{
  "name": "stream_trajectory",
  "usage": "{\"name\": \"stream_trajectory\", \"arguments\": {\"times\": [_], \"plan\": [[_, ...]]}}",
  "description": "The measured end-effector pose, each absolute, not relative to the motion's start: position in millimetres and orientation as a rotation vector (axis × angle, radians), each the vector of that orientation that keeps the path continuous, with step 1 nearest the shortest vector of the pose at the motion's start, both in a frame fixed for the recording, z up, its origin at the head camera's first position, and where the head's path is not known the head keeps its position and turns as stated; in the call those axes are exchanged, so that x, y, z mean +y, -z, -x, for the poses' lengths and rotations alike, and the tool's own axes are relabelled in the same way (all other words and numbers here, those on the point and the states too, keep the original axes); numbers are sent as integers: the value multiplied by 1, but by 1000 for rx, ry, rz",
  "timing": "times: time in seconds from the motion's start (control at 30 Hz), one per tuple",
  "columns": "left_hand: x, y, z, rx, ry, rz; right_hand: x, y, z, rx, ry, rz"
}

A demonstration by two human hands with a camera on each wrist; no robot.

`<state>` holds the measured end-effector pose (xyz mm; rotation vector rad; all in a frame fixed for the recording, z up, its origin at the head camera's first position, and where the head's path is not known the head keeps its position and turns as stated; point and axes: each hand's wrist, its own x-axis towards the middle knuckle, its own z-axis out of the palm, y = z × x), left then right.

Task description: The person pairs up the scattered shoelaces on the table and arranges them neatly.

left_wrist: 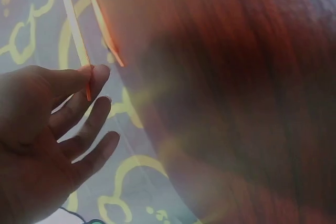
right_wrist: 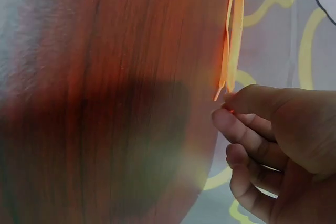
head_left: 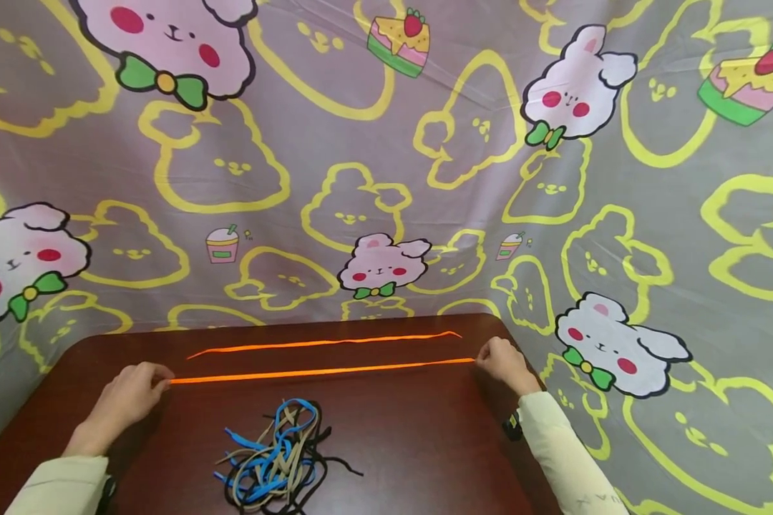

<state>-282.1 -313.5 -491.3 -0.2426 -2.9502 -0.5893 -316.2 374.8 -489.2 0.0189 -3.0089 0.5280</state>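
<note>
An orange shoelace (head_left: 322,373) is stretched nearly straight between both hands across the far part of the table. My left hand (head_left: 132,393) pinches its left end between thumb and index finger; in the left wrist view a short tip of the shoelace (left_wrist: 77,30) pokes out below the fingertips, the other fingers spread. My right hand (head_left: 502,363) pinches the right end, with the shoelace (right_wrist: 237,35) running up from thumb and forefinger in the right wrist view. Behind it, a second orange shoelace (head_left: 325,344) lies along the table, roughly parallel.
A tangled pile of blue, beige and black shoelaces (head_left: 277,458) lies at the front middle of the dark brown table (head_left: 425,429). A grey cloth (head_left: 464,272) printed with cartoon figures hangs behind the table and along its right side.
</note>
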Motion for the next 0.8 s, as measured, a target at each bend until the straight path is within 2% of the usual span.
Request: {"name": "stream_trajectory", "arguments": {"times": [0.27, 0.53, 0.8], "plan": [[-309, 506, 292, -3004, 607, 156, 380, 500, 329, -3064, -601, 63], [-303, 515, 302, -2992, 652, 176, 382, 509, 334, -3060, -733, 119], [-305, 513, 315, -2936, 779, 38, 375, 512, 346, -3023, -800, 209]]}}
